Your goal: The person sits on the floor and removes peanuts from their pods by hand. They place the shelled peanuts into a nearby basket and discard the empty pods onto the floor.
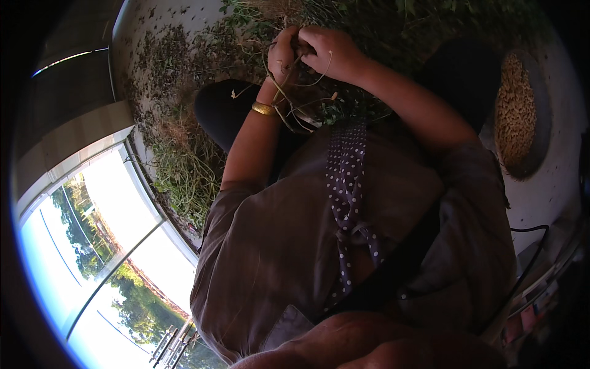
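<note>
Both my hands meet at the top centre, close together over a heap of uprooted plants (pixel 368 27). My left hand (pixel 282 55), with a gold-coloured bangle at its wrist, is closed around thin bare plant stems (pixel 281 90) that hang down towards my lap. My right hand (pixel 333 51) touches the same bundle from the other side, its thumb and fingers pinched at the dark base of the stems. What lies between the fingertips is too dark and small to tell, perhaps roots or pods.
A round basin (pixel 544 133) holding many pale pods (pixel 516 115) stands on the floor at the right. Pulled green vines (pixel 184 177) lie at the left, with scattered leaves and soil (pixel 161 60) beyond. A bright glass door or window (pixel 115 249) is at the lower left.
</note>
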{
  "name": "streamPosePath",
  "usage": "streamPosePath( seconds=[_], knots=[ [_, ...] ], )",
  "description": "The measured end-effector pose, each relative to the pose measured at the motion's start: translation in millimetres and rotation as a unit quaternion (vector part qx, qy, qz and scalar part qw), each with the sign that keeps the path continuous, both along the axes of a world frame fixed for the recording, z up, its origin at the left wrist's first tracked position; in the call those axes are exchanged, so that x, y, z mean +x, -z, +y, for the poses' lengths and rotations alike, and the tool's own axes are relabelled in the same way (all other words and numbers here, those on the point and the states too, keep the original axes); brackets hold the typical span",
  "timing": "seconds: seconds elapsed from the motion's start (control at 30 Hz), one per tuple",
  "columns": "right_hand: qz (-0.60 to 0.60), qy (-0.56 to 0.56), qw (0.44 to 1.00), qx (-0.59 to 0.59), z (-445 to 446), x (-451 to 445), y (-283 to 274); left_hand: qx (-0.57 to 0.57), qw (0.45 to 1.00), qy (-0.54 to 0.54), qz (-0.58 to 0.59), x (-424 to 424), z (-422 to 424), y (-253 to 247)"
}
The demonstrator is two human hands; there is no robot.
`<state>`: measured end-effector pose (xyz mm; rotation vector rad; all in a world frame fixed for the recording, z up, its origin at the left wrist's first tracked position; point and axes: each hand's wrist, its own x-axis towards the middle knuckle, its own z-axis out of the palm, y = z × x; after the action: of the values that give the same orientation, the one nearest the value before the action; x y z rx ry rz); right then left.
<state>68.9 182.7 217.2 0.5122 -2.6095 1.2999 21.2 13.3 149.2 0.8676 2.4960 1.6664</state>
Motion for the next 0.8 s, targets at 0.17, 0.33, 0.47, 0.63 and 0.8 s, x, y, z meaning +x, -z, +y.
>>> streamPosePath(
  seconds=[0.17, 0.33, 0.47, 0.63, 0.8],
  knots=[
    [-0.218, -0.09, 0.965, -0.11, 19.6, -15.4, -2.5, 0.159, 0.972, 0.016, -0.171, 0.1, 12.9, 0.6],
    [-0.338, -0.091, 0.932, -0.091, 18.0, -12.1, -7.7, 0.331, 0.817, 0.028, -0.472, 3.3, 15.8, -5.6],
    [-0.276, -0.084, 0.95, -0.12, 12.1, -14.0, 24.6, 0.262, 0.863, -0.077, -0.426, 5.9, 27.3, -22.1],
    [-0.411, -0.124, 0.886, -0.173, 27.3, -2.5, -33.8, -0.243, 0.931, -0.015, 0.272, 15.3, 20.7, -27.3],
    [-0.543, -0.178, 0.756, -0.319, 32.1, -2.9, -15.7, -0.089, 0.984, -0.094, -0.126, 8.2, 31.4, -55.3]
  ],
)
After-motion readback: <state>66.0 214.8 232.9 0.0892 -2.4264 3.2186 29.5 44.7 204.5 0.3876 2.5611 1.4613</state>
